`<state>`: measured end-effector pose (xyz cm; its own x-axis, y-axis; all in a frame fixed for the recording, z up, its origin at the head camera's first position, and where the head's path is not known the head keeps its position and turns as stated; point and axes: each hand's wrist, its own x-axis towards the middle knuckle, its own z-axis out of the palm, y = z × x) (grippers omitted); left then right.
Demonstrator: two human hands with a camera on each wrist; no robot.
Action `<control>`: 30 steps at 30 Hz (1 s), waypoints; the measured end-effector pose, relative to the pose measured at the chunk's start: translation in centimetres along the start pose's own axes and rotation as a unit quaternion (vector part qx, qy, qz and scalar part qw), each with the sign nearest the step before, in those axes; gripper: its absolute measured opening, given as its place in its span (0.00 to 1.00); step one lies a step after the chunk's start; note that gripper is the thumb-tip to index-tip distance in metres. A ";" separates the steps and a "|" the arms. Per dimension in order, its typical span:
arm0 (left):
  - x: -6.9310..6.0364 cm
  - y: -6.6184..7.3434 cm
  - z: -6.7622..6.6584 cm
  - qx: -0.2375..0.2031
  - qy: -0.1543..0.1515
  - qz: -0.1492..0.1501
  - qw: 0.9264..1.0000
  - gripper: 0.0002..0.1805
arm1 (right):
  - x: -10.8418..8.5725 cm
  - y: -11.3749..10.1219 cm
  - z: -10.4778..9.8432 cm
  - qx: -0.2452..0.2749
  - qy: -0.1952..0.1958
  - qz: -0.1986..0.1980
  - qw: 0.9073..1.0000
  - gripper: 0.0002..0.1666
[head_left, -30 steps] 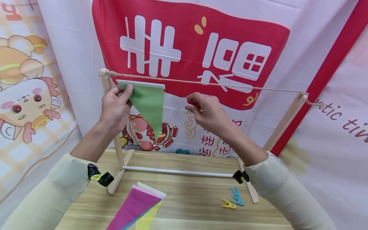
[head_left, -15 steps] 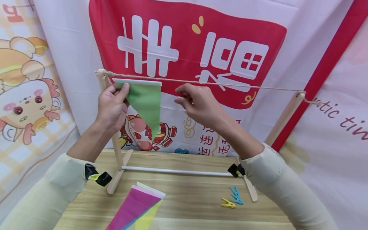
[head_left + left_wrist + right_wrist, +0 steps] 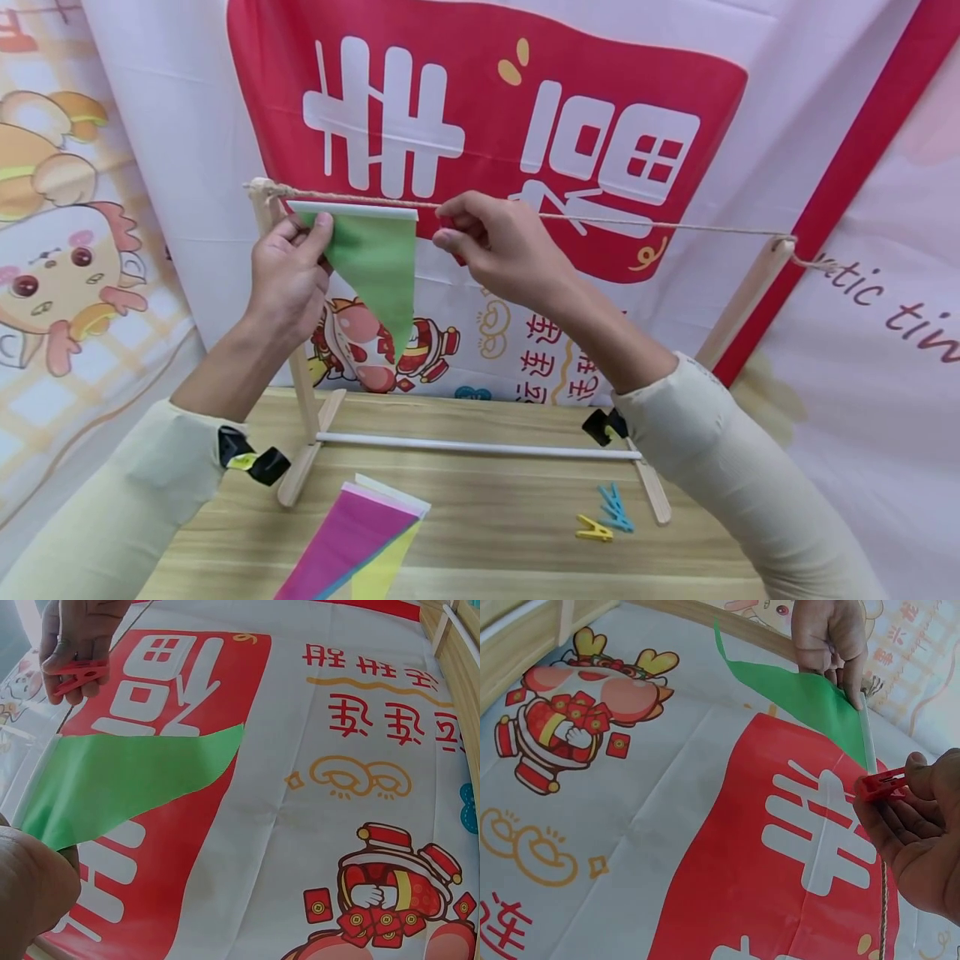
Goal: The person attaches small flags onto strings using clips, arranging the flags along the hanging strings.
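Between thumb and fingers, my left hand (image 3: 288, 275) pinches the upper left corner of a green triangular pennant (image 3: 378, 258). Its white top strip lies along the twine (image 3: 622, 221), close to the left post, and its tip hangs down. My right hand (image 3: 510, 246) is up at the twine, just right of the pennant's free corner. It pinches a red clothespin (image 3: 881, 786), which shows best in the right wrist view and lies near the end of the white strip. Whether the clothespin touches the strip cannot be told.
Wooden posts (image 3: 742, 304) hold the twine at both ends, joined low by a white rod (image 3: 480, 448). On the wooden table (image 3: 495, 542) lie a magenta pennant (image 3: 352, 533), a yellow pennant (image 3: 386, 558), a yellow clothespin (image 3: 595, 529) and blue clothespins (image 3: 615, 508). A printed cloth hangs behind.
My right hand has moved left and up with the red clothespin, reaching the twine beside the pennant's right corner. The left hand keeps its pinch on the green pennant, nearly still.
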<state>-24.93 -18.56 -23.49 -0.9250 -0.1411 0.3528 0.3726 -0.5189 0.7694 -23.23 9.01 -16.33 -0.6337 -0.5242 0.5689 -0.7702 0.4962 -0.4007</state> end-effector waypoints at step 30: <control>0.0 -0.1 0.2 0.015 0.013 0.029 0.999 0.25 | 4.9 -2.1 1.6 0.095 0.079 -0.048 0.991 0.20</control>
<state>-24.95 -18.37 -23.49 -0.9033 -0.1916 0.3837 0.4271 -0.4838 0.7639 -24.88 4.28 -13.85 -0.5494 -0.4398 0.7104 -0.8355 0.3028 -0.4586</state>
